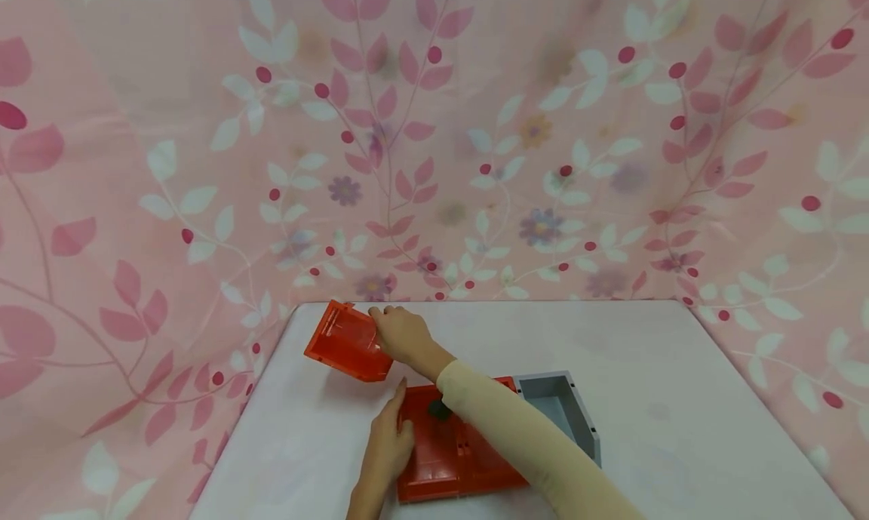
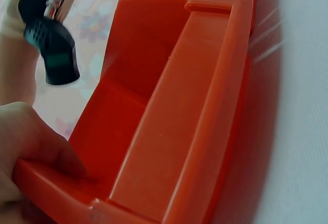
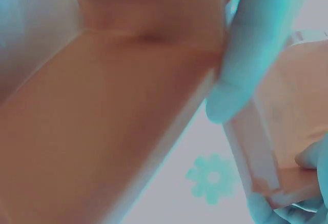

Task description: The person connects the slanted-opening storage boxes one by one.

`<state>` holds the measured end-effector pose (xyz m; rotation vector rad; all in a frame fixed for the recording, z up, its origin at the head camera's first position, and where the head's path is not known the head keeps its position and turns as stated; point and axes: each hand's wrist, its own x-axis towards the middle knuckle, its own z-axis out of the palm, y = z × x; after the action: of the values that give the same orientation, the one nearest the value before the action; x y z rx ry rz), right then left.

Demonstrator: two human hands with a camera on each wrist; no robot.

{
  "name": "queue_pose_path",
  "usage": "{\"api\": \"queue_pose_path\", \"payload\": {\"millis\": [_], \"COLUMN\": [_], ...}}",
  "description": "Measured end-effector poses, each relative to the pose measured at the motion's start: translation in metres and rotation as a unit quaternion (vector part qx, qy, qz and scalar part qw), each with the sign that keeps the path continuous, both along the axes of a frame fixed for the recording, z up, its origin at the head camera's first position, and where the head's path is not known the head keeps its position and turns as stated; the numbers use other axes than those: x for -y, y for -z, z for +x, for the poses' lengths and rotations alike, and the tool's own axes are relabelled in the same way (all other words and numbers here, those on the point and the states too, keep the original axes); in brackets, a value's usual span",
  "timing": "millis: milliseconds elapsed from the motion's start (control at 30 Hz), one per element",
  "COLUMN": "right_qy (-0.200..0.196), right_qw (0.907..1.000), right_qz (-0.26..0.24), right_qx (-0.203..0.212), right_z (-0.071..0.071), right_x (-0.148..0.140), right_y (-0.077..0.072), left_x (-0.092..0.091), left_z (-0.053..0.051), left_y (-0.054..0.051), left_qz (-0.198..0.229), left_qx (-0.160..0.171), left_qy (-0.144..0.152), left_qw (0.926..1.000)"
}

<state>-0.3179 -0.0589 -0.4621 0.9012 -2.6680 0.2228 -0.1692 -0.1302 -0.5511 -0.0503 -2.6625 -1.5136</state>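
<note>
My right hand (image 1: 402,334) holds a loose red plastic tray (image 1: 345,343) by its right side, tilted above the left part of the table. In the right wrist view, where colours look off, this tray (image 3: 87,126) fills the left and a finger (image 3: 246,65) lies along its edge. My left hand (image 1: 388,446) grips the left wall of another red tray (image 1: 434,467), which stands on the table. The left wrist view has the thumb (image 2: 46,147) inside that wall. A second red section adjoins it, partly hidden by my right sleeve.
A grey tray (image 1: 582,410) with a cut corner adjoins the red sections on the right. White cloth covers the table (image 1: 652,369). Behind it hangs a pink curtain (image 1: 475,127) with leaves and flowers. A dark wrist device (image 2: 57,55) sits on my right wrist.
</note>
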Motion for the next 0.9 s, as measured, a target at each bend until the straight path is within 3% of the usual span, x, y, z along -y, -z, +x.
{"api": "queue_pose_path", "payload": {"millis": [400,667,900], "right_qy": [0.000,0.001,0.013], "right_qw": [0.9963,0.9865,0.9795], "right_qz": [-0.083,-0.161,-0.198], "right_qx": [0.022,0.032,0.036], "right_z": [0.009,0.016,0.023], "right_x": [-0.037,-0.072,-0.101], "right_y": [-0.020,-0.028,-0.036], "left_x": [0.001,-0.002,-0.002], "left_z": [-0.002,-0.002,-0.001], "left_y": [0.000,-0.001,-0.002], "left_qz": [-0.003,-0.023,-0.043], "left_qx": [0.003,-0.012,-0.016], "left_qy": [-0.005,-0.006,0.002], "left_qw": [1.0000,0.9997,0.9989]}}
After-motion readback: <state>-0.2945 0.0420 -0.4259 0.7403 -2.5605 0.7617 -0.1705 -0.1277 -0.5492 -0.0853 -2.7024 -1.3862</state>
